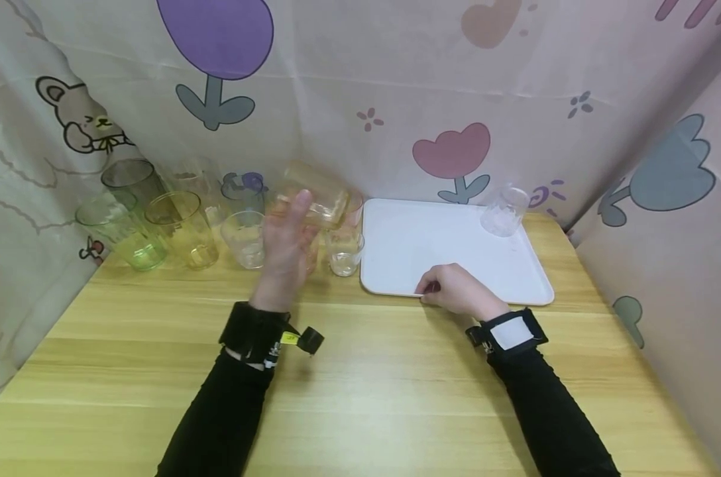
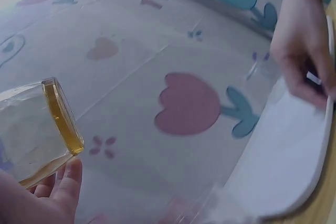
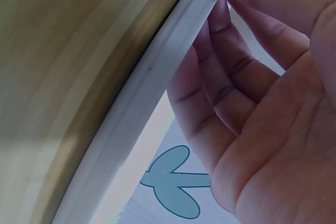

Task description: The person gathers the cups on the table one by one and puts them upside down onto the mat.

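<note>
Amber glass (image 1: 313, 197) transparent, thick yellow base, tipped on side, lifted above row of glasses on counter; white tray (image 1: 456, 255) rectangular, rounded corners, flat on counter, near edge pinched at middle

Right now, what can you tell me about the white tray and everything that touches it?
The white tray is a flat rectangle with rounded corners and a low raised rim, apparently matte plastic. It lies on the wooden table, right of a row of cups and close to the patterned curtain. One clear cup stands inverted in its far right corner; otherwise its surface is bare. The right hand holds its near rim, fingers curled round the edge.
</note>
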`<state>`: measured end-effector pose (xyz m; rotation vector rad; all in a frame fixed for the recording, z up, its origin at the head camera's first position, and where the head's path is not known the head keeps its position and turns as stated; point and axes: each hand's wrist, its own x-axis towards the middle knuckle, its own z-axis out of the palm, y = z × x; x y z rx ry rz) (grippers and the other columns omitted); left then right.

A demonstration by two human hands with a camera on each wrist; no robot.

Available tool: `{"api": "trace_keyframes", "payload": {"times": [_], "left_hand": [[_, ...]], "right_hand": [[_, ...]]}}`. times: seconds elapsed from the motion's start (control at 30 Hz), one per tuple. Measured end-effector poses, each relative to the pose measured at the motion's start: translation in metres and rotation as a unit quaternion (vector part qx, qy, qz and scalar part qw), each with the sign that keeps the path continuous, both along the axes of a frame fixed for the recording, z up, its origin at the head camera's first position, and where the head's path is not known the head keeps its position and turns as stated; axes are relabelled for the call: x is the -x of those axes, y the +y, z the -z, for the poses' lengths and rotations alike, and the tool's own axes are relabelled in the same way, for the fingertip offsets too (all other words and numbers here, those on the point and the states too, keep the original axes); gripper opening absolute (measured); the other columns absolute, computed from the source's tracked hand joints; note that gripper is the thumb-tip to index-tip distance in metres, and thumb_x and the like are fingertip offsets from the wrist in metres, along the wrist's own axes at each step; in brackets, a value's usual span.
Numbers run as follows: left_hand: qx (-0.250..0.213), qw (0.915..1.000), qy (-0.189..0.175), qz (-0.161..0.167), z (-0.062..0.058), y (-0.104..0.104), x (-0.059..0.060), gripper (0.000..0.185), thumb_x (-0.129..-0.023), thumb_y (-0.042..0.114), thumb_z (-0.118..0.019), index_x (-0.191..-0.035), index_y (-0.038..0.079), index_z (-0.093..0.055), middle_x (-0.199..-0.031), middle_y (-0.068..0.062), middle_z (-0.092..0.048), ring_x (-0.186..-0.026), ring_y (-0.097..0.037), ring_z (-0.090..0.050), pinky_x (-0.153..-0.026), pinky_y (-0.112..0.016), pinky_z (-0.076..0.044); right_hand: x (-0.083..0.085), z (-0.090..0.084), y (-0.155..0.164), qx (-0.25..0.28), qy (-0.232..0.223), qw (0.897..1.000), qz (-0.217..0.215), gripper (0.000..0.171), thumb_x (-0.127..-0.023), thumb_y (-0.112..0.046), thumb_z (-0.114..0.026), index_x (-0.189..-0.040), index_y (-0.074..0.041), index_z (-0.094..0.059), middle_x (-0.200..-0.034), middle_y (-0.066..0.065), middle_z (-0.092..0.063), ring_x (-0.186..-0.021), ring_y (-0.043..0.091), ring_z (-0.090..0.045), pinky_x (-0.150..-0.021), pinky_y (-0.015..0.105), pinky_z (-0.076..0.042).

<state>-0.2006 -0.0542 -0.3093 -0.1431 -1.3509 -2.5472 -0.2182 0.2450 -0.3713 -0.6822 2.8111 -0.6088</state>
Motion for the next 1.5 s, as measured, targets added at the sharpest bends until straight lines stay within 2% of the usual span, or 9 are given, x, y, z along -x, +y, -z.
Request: {"api": "trace_keyframes", "payload": {"times": [0.07, 0.27, 0.43, 0.6, 0.77, 1.0, 1.27, 1.4, 1.5], "left_hand": [[-0.004, 0.9999, 0.002, 0.014, 0.001, 0.011, 0.001, 0.045, -0.076, 0.05, -0.091, -0.101, 0.024, -0.064, -0.118, 0.005, -0.06, -0.116, -0.016, -0.054, -0.108, -0.044, -0.043], [0.025, 0.9984, -0.002, 0.051, 0.008, 0.037, -0.001, 0.021, -0.097, 0.021, -0.07, -0.118, 0.021, -0.066, -0.114, 0.004, -0.067, -0.115, -0.019, -0.061, -0.111, -0.049, -0.046], [0.047, 0.995, -0.025, 0.085, 0.017, 0.056, -0.005, 0.041, -0.098, 0.014, -0.064, -0.137, 0.009, -0.057, -0.126, -0.004, -0.064, -0.119, -0.022, -0.06, -0.111, -0.05, -0.047], [0.042, 0.9929, -0.02, 0.11, 0.025, 0.066, -0.006, 0.048, -0.097, 0.013, -0.063, -0.143, 0.005, -0.053, -0.134, -0.014, -0.058, -0.124, -0.027, -0.058, -0.11, -0.053, -0.049], [0.036, 0.991, -0.039, 0.123, 0.03, 0.071, -0.006, 0.051, -0.099, 0.014, -0.063, -0.149, 0.007, -0.051, -0.136, -0.013, -0.058, -0.125, -0.028, -0.06, -0.107, -0.048, -0.052], [0.018, 0.9884, -0.067, 0.135, 0.033, 0.072, -0.008, 0.052, -0.1, 0.02, -0.063, -0.146, 0.002, -0.048, -0.137, -0.013, -0.058, -0.131, -0.035, -0.057, -0.104, -0.038, -0.055], [-0.018, 0.9862, -0.07, 0.149, 0.03, 0.066, -0.009, 0.051, -0.103, 0.025, -0.058, -0.15, 0.01, -0.044, -0.142, -0.013, -0.056, -0.12, -0.022, -0.063, -0.099, -0.031, -0.057], [-0.036, 0.9849, -0.054, 0.16, 0.028, 0.063, -0.009, 0.056, -0.102, 0.032, -0.062, -0.151, 0.014, -0.043, -0.142, -0.012, -0.055, -0.12, -0.021, -0.063, -0.098, -0.028, -0.057], [-0.033, 0.9846, -0.04, 0.167, 0.027, 0.06, -0.007, 0.084, -0.09, 0.051, -0.078, -0.154, 0.013, -0.039, -0.146, -0.014, -0.053, -0.124, -0.024, -0.061, -0.098, -0.028, -0.057]], "right_hand": [[0.0, 0.001, 0.0, 0.002, 0.0, 1.0, -0.002, 0.01, -0.09, -0.001, -0.078, -0.092, -0.011, -0.079, -0.09, 0.001, -0.073, -0.083, 0.017, -0.064, -0.077, 0.037, -0.055], [0.003, -0.003, -0.004, 0.018, 0.0, 1.0, -0.007, 0.012, -0.089, -0.011, -0.081, -0.101, -0.01, -0.079, -0.092, -0.001, -0.072, -0.085, 0.016, -0.064, -0.08, 0.037, -0.055], [0.003, -0.011, -0.011, 0.128, 0.028, 0.991, 0.008, 0.053, -0.089, -0.02, -0.084, -0.134, 0.0, -0.062, -0.109, 0.013, -0.069, -0.095, 0.025, -0.067, -0.081, 0.042, -0.06], [-0.001, -0.018, -0.02, 0.278, 0.065, 0.958, 0.022, 0.093, -0.079, -0.014, -0.092, -0.155, -0.006, -0.039, -0.133, 0.015, -0.059, -0.114, 0.032, -0.063, -0.089, 0.042, -0.06], [-0.01, -0.021, -0.032, 0.382, 0.102, 0.919, 0.016, 0.105, -0.071, 0.005, -0.093, -0.158, -0.01, -0.035, -0.142, 0.008, -0.052, -0.126, 0.023, -0.056, -0.096, 0.032, -0.056], [-0.017, -0.019, -0.051, 0.456, 0.178, 0.872, -0.003, 0.093, -0.069, 0.017, -0.088, -0.15, -0.001, -0.046, -0.142, 0.015, -0.052, -0.125, 0.024, -0.056, -0.096, 0.027, -0.056], [-0.013, -0.02, -0.067, 0.494, 0.208, 0.844, -0.023, 0.078, -0.072, 0.021, -0.084, -0.142, 0.009, -0.053, -0.139, 0.015, -0.05, -0.126, 0.027, -0.054, -0.097, 0.033, -0.058], [-0.01, -0.024, -0.071, 0.514, 0.217, 0.829, -0.041, 0.073, -0.078, 0.006, -0.087, -0.142, 0.009, -0.054, -0.139, 0.011, -0.052, -0.127, 0.029, -0.054, -0.099, 0.037, -0.057], [-0.008, -0.026, -0.073, 0.535, 0.218, 0.815, -0.052, 0.073, -0.08, -0.012, -0.09, -0.141, 0.008, -0.055, -0.14, 0.008, -0.052, -0.128, 0.03, -0.054, -0.099, 0.038, -0.057]]}}
